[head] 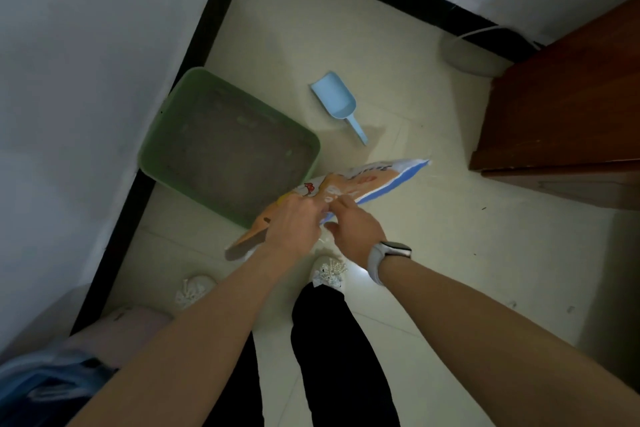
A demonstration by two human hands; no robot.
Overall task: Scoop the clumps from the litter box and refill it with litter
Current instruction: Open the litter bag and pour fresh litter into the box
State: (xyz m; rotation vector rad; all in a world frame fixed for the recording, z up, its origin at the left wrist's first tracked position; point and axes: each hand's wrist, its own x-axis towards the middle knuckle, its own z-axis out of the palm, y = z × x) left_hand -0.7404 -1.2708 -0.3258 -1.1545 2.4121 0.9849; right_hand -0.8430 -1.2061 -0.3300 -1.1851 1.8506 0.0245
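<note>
A green litter box [157,135] holding grey litter sits on the tiled floor against the left wall. To its right lies a light blue scoop [335,99], handle pointing toward me. I hold an orange, white and blue litter bag [384,177] in the air just in front of the box's near right corner. My left hand [294,222] grips the bag near its middle. My right hand [353,225], a watch on its wrist, pinches the bag's edge right beside the left hand.
A brown wooden cabinet [568,107] stands at the right. A grey round object [467,54] with a white cord sits by the far baseboard. My feet in white shoes [329,270] stand below the bag. A pale bin [117,333] is at lower left.
</note>
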